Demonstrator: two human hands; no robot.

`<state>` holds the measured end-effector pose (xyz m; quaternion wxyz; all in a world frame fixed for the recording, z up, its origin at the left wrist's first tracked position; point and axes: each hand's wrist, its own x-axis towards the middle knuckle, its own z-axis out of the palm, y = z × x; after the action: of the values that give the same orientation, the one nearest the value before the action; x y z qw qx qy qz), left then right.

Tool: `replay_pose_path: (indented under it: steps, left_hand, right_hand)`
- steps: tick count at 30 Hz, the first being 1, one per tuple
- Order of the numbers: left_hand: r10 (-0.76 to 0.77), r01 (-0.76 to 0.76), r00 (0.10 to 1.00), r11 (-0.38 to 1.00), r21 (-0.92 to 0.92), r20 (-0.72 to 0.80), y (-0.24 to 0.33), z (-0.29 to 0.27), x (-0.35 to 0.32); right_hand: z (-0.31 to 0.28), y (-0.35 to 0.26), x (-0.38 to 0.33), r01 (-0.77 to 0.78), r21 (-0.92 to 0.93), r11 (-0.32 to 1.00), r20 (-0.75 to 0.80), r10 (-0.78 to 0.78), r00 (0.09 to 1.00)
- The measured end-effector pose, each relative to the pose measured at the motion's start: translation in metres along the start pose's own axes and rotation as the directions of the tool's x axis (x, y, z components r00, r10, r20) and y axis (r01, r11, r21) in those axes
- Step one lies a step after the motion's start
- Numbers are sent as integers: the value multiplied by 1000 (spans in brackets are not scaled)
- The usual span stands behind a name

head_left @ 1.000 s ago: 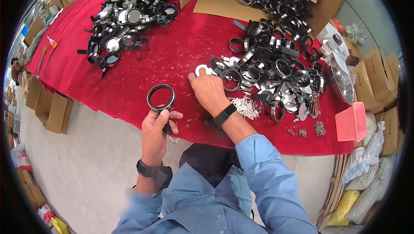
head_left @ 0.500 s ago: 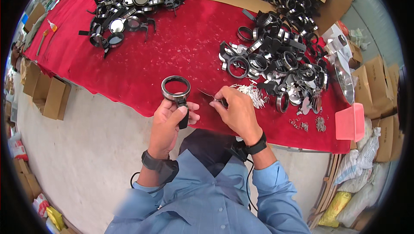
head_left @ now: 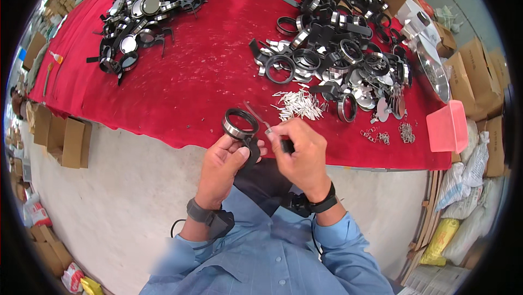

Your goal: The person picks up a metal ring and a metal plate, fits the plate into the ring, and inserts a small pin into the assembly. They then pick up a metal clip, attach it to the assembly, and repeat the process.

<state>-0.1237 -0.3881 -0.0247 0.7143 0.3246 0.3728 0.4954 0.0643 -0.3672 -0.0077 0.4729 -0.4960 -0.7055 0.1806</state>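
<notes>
My left hand (head_left: 222,165) grips a ring-shaped part (head_left: 240,133), a black and silver ring with a short black handle, tilted above the table's front edge. The thumb presses on the handle. Just to its right, my right hand (head_left: 303,151) is closed around a thin metal tool (head_left: 256,114) with a dark end showing below the fingers. Its slender shaft points up and left, close to the ring's right side; whether it touches the ring I cannot tell. A small silvery bit shows at the right fingertips, too small to name. Beyond the right hand lies a pile of small white sticks (head_left: 300,104).
On the red cloth (head_left: 201,66), a heap of black ring parts (head_left: 338,55) with loose metal discs lies right, another heap of mirror-like ones (head_left: 147,9) far left. Small metal clips (head_left: 406,131), a pink bin (head_left: 445,126) and a metal tray (head_left: 433,72) are at the right.
The ring part in my left hand has moved right and slightly down, and it tilts more. My right hand has turned, bringing the tool's shaft up beside the ring. The whole view has shifted somewhat.
</notes>
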Motion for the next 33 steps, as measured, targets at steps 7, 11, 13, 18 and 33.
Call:
replay_pose_path:
  steps: [7,11,13,18,33]
  left_hand:
    - [57,-53,998,988,144,-24,-11,12,1]
    - [57,-54,998,986,159,-14,-13,11,0]
    - [48,-49,999,986,161,11,-12,13,-1]
    - [23,-31,998,989,142,59,-11,12,-1]
    - [60,-61,982,998,2,-177,-30,14,3]
  right_hand:
    - [6,10,-16,38,-7,999,-22,-38,999]
    - [3,11,-19,58,7,998,-21,-58,998]
    - [1,12,-19,66,20,998,-29,-65,997]
    - [-2,11,-19,14,63,998,-53,-10,999]
    - [3,-5,-35,235,-45,971,92,-230,969]
